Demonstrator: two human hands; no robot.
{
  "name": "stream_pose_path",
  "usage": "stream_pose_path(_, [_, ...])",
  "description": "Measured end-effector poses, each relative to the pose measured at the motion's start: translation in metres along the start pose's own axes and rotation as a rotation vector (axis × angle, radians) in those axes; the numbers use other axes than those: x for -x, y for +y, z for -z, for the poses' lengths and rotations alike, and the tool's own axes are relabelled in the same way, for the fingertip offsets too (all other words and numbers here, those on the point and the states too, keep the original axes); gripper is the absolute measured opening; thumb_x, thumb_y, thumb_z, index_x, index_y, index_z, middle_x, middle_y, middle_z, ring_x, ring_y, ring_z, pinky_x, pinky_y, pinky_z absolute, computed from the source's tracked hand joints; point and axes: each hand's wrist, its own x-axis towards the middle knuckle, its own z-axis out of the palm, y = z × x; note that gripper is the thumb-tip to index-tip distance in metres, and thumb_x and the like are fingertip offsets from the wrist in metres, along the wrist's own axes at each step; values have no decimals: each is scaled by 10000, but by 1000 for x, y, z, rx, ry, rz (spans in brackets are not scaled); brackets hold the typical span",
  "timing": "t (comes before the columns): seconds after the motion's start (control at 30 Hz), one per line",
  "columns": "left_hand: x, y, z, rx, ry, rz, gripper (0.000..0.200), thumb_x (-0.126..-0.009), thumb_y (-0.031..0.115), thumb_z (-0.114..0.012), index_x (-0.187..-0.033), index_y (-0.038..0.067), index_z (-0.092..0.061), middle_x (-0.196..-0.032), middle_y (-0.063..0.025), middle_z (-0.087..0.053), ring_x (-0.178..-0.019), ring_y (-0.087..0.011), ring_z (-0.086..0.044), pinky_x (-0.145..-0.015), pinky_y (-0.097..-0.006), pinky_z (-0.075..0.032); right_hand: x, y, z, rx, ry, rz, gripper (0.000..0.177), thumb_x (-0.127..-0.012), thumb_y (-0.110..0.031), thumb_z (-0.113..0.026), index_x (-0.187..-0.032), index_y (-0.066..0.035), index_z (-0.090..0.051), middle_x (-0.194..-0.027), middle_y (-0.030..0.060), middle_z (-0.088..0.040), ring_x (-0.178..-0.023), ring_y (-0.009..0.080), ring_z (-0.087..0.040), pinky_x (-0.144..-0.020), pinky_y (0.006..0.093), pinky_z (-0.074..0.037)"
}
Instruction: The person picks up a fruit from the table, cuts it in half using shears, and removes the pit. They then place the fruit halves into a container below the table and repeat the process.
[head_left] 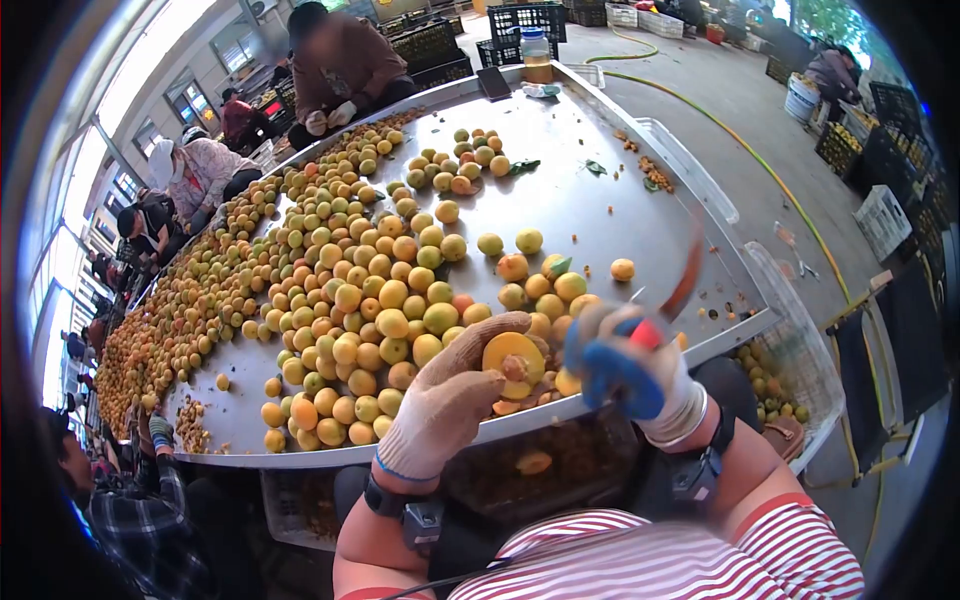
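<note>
My left hand, in a pale knitted glove, is closed around a halved apricot. Its cut face is turned up, and the brown stone sits in the middle. My right hand wears a blue-and-white glove and is smeared by motion. From it juts a knife with a red handle, its curved blade blurred and pointing up and away. Whole apricots lie in a broad heap on the metal table, close beyond both hands. Another apricot half shows below the table edge, over a dark crate.
A crate of apricots stands below the table's right edge. Across the table, a person in gloves sits working, with others along the left side. A jar stands at the far end. A yellow hose crosses the floor.
</note>
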Motion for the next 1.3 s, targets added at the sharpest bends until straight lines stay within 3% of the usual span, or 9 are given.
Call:
stream_pose_path(0.07, [0,0,-13,320,19,167,565,-883,-62,-528,-1436,-37,-418,-1223,-156,-575,-1139,-277,-625,-1011,-362,-503,-5,-13,1,-27,53,48,404,-1010,-213,-539,-641,-54,-504,-738,86,-554,-477,166,-489,-467,271,-412])
stream_pose_path(0.23, [3,-11,-33,336,-71,204,517,-934,-32,-579,-1419,-11,-405,-1262,-128,-519,-1163,-257,-605,-1056,-436,-505,0,-30,-2,-218,100,27,455,-1051,-342,-498,-702,-51,-516,-700,80,-556,-447,156,-461,-420,281,-387])
stream_pose_path(0.4, [6,-13,-49,298,-73,206,448,-985,40,-578,-1386,-2,-383,-1271,-134,-506,-1178,-223,-584,-1047,-422,-528,7,-33,-8,-216,79,98,442,-1059,-313,-493,-723,-26,-506,-625,66,-495,-449,151,-474,-422,273,-374])
stream_pose_path(0.6, [12,-6,-60,185,37,286,447,-995,67,-572,-1397,-3,-388,-1278,-130,-501,-1208,-189,-539,-1045,-365,-501,12,-21,-10,-80,139,127,401,-1059,-284,-512,-752,-26,-530,-744,77,-528,-481,112,-482,-417,241,-365])
stream_pose_path(0.67, [15,-20,-53,-208,58,143,460,-994,75,-562,-1415,-7,-393,-1300,-134,-502,-1175,-182,-544,-1030,-310,-458,12,-14,-11,-14,131,206,393,-1053,-273,-530,-750,-23,-532,-741,77,-529,-483,105,-478,-411,232,-362])
stream_pose_path(0.87, [18,-25,-64,-155,115,72,459,-970,47,-555,-1404,-20,-421,-1307,-153,-516,-1166,-188,-547,-1033,-313,-428,9,-18,-13,113,71,302,373,-1043,-222,-559,-733,-16,-528,-736,72,-522,-484,93,-458,-383,219,-341])
stream_pose_path(0.97, [19,-31,-66,-188,127,14,451,-963,36,-555,-1392,-28,-432,-1292,-166,-530,-1176,-208,-555,-1027,-325,-434,11,-13,-18,119,120,269,369,-1040,-219,-564,-731,-21,-524,-734,70,-515,-486,91,-456,-398,219,-344])
stream_pose_path(1.03, [18,-35,-67,-227,133,-21,442,-963,32,-551,-1385,-31,-436,-1284,-172,-539,-1179,-217,-559,-1024,-331,-439,12,-10,-24,-157,322,78,354,-1041,-226,-562,-749,-29,-524,-734,63,-512,-490,89,-455,-418,216,-344])
stream_pose_path(1.3, [8,-39,-58,-371,111,-12,376,-985,64,-536,-1344,-28,-473,-1216,-149,-609,-1140,-210,-595,-1016,-338,-455,9,18,-15,-407,362,-103,256,-1036,-248,-570,-872,-52,-592,-735,25,-553,-498,84,-500,-427,215,-380])
